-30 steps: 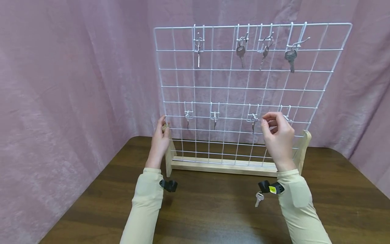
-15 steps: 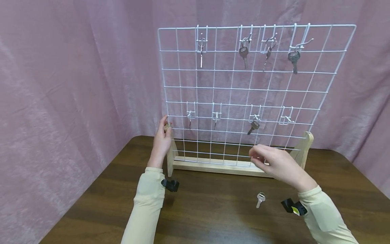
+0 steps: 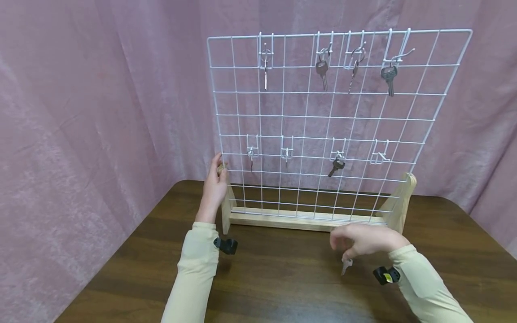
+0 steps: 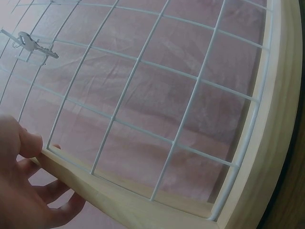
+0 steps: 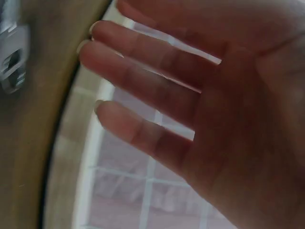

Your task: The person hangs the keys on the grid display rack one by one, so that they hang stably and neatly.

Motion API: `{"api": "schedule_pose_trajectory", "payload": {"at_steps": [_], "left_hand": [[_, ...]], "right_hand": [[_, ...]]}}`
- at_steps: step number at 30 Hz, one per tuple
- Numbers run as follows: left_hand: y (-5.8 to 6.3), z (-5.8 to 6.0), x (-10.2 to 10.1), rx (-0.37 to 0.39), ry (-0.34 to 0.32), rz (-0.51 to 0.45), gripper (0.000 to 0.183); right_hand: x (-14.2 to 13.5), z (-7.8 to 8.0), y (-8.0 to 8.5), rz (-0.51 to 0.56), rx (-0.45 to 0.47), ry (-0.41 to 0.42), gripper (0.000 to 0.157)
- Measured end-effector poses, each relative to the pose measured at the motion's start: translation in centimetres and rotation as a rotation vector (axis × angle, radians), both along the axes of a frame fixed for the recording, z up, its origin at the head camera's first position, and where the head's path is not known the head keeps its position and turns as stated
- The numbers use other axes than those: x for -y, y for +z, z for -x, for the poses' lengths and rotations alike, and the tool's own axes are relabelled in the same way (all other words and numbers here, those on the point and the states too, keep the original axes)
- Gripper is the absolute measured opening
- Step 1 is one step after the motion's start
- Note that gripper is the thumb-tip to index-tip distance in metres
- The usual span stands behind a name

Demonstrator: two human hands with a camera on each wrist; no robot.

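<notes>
My left hand (image 3: 214,190) grips the wooden end upright (image 4: 109,200) of a stand, thumb on the near side and fingers behind. This stand holds a white wire grid (image 3: 305,116). My right hand (image 3: 363,240) hovers low over the table, thumb close above a silver key (image 3: 346,266) with a ring. In the right wrist view, that hand's fingers (image 5: 133,81) are loosely extended, and the key lies apart from them at the left edge. Any contact by the thumb is hidden there. Another key (image 3: 337,166) hangs on a lower hook.
Several keys hang along the top row, including one key (image 3: 389,78) at the right. At the lower right, a white hook (image 3: 379,158) has no key on it. The brown table (image 3: 282,278) runs under the stand; a pink curtain (image 3: 121,112) hangs behind.
My right hand has left the lower-right part of the grid and come down to the key on the table. The left hand stays at the upright.
</notes>
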State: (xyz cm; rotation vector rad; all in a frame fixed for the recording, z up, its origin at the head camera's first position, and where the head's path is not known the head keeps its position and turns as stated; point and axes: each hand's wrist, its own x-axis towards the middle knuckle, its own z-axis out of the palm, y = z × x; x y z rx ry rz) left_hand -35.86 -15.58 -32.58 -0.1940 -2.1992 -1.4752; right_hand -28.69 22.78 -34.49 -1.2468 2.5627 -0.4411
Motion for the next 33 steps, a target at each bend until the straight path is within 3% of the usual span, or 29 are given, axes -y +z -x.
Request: {"api": "schedule_pose_trajectory", "payload": {"at_steps": [9,20,23,30,33], "left_hand": [[-0.2,-0.1,0.1,0.002,-0.01,-0.009,0.05],[0.0,0.2,0.1,-0.018,-0.008,-0.005,0.05],[0.0,0.2,0.1,-0.02,-0.006,-0.003,0.049],[0.0,0.1,0.1,-0.009,0.0,0.002,0.05],[0.0,0.1,0.1,-0.01,-0.001,0.002,0.05]], "right_hand": [[-0.4,1.1,-2.8,-0.027,0.139,-0.046,0.029],[0.0,1.4,-3.2,-0.066,0.176,-0.094,0.028],[-0.1,1.4,-3.1,-0.066,0.171,-0.097,0.028],[-0.7,1.5,-3.1,-0.071,0.063,-0.085,0.034],[-0.7,1.6,-3.2,-0.068,0.082,-0.094,0.034]]}}
